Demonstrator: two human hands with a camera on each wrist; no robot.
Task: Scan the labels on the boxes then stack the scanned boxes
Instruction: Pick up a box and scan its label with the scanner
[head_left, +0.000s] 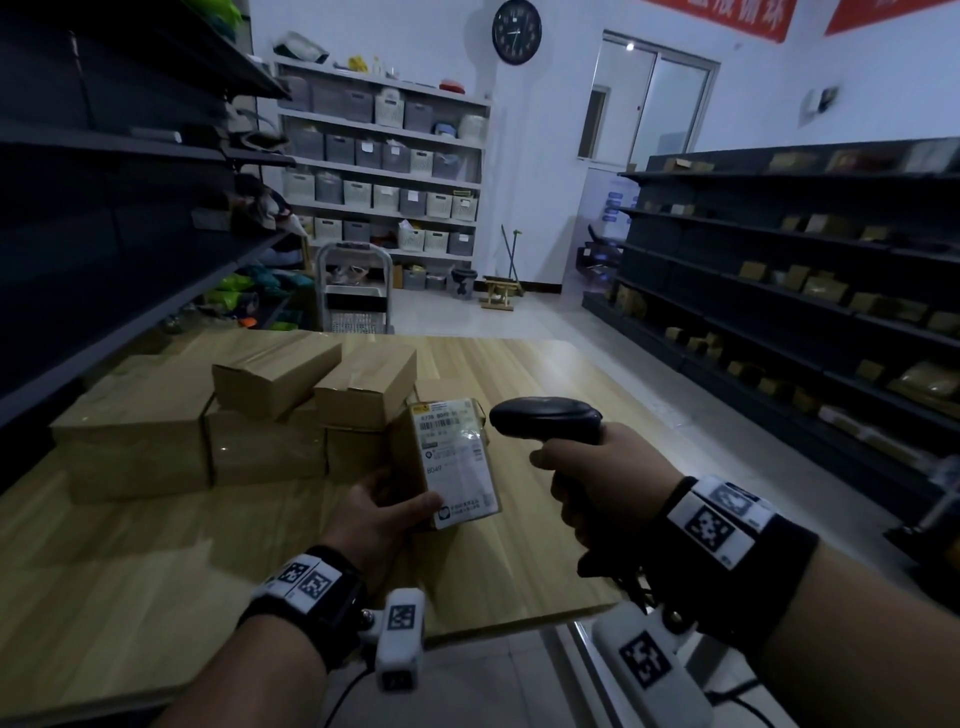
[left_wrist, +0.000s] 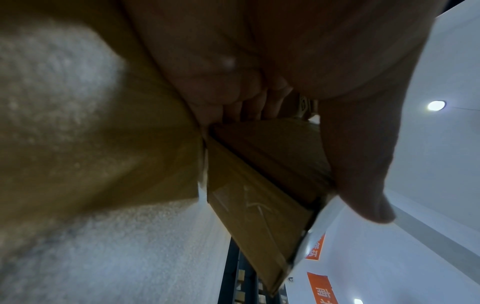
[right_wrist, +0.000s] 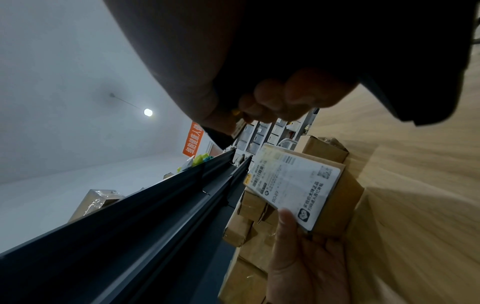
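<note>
1. the left hand is holding a small box up above the bench, with the thumb curling over the bottom of the white label and the other fingers wrapping round the back.
2. the right hand is gripping a black scanner by its handle, all fingers curling tight around it.
3. the scanner is sitting at about 3 o'clock from the box, just beside it, and its nose is pointing left toward the top of the label.
4. in the right wrist view the label is facing the scanner, with the bar code near its top edge.
5. a pile of boxes is sitting on the bench at about 10 o'clock from the held box, close behind it. i cannot tell which of them are scanned.
6. the step in hand looks like scanning this box's label. it does not look stacked yet.
7. the next move is likely calling for a steady box and the scanner aiming right at the bar code.
8. after that, the box is needing a flat spot on the pile, so it is not tipping off the slanted box on top.
</note>
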